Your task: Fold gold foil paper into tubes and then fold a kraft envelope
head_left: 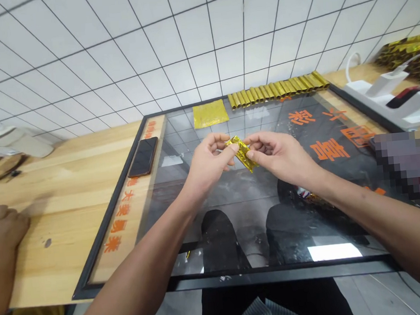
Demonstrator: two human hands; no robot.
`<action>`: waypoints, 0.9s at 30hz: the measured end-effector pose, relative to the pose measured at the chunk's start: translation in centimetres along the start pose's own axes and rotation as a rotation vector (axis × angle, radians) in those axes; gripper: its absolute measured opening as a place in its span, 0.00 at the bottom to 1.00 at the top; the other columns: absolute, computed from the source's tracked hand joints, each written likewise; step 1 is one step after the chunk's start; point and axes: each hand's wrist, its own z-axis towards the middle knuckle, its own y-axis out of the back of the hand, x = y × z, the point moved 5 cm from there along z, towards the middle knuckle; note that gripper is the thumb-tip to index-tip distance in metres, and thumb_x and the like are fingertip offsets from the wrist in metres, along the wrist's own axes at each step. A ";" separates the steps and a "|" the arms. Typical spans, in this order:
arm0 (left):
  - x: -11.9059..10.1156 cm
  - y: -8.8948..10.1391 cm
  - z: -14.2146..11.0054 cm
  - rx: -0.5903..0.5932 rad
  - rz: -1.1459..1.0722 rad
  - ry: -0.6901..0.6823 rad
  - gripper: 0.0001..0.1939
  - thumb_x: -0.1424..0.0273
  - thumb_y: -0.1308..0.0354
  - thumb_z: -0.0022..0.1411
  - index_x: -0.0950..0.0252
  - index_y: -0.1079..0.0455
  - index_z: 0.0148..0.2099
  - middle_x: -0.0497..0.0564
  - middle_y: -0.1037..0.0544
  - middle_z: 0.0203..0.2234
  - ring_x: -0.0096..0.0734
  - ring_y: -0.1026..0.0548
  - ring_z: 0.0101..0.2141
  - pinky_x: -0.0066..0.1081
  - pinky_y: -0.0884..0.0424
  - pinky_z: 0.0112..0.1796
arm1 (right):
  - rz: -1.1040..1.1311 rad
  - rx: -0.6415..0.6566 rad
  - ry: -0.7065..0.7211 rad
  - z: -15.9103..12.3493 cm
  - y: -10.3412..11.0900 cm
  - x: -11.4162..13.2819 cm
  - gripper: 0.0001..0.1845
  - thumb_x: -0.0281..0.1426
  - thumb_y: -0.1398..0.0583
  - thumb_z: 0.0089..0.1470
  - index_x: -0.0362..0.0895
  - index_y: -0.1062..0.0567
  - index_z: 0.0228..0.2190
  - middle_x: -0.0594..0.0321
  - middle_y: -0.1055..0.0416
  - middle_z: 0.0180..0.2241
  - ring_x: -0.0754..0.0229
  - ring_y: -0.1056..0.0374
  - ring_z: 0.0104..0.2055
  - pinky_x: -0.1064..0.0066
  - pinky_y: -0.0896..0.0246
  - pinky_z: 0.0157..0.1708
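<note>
A small folded piece of gold foil paper point(244, 153) is held above the glass tabletop point(235, 194) between both hands. My left hand point(208, 163) pinches its upper left end with thumb and fingertips. My right hand point(279, 155) pinches its right side, fingers curled. A flat square sheet of gold foil point(210, 113) lies on the glass behind the hands. A row of several folded gold pieces point(277, 90) lines the far edge of the glass.
A black phone point(143, 156) lies on the wooden strip left of the glass. Another person's hand point(1, 229) rests on the wooden table at far left. A white power strip with plugs point(384, 94) and a heap of gold foil point(407, 54) sit at the right.
</note>
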 end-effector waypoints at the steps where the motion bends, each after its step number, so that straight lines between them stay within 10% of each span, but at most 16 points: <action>1: -0.1 0.1 0.0 -0.009 0.015 -0.012 0.12 0.67 0.30 0.60 0.63 0.26 0.45 0.46 0.20 0.33 0.24 0.22 0.27 0.23 0.28 0.26 | -0.020 0.002 0.010 -0.1 -0.1 0.0 0.11 0.34 0.34 0.63 0.46 0.17 0.47 0.62 0.21 0.34 0.59 0.30 0.32 0.65 0.35 0.33; 27: 0.3 0.1 0.2 0.079 -0.114 0.044 0.11 0.66 0.27 0.55 0.65 0.24 0.35 0.46 0.21 0.25 0.23 0.23 0.24 0.24 0.29 0.28 | 0.157 -0.104 -0.006 0.6 1.2 0.4 0.11 0.39 0.29 0.59 0.46 0.16 0.40 0.61 0.19 0.35 0.58 0.28 0.35 0.64 0.31 0.37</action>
